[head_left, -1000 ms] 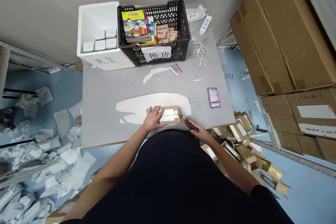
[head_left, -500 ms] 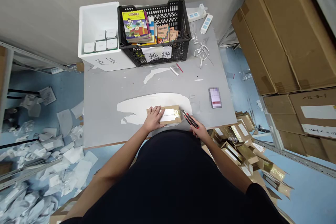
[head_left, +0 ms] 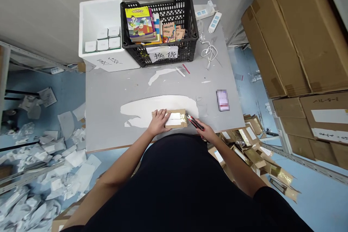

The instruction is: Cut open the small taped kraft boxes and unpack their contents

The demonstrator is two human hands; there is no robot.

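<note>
A small cardboard box (head_left: 176, 116) with a white label and shiny tape at its right end lies near the table's front edge. My left hand (head_left: 158, 121) spans the box's left part, fingers over the far side and thumb at the near side, holding it down. In my right hand (head_left: 208, 132) is a red and black utility knife (head_left: 196, 122). The knife points left and its tip is at the box's taped right end; whether it touches the tape I cannot tell. Beneath the box is a white worn patch (head_left: 141, 107) on the grey tabletop (head_left: 106, 127).
At the back stand a white foam box (head_left: 114, 61) with small white cartons and a black crate (head_left: 190, 49) of books. Power strips (head_left: 214, 22), a white cable (head_left: 209, 52) and a phone (head_left: 223, 100) lie to the right. Large cartons (head_left: 288, 36) rise beyond the right edge.
My right hand has moved the knife slightly left, bringing its tip to the box's right end. My left hand and the box stay in place.
</note>
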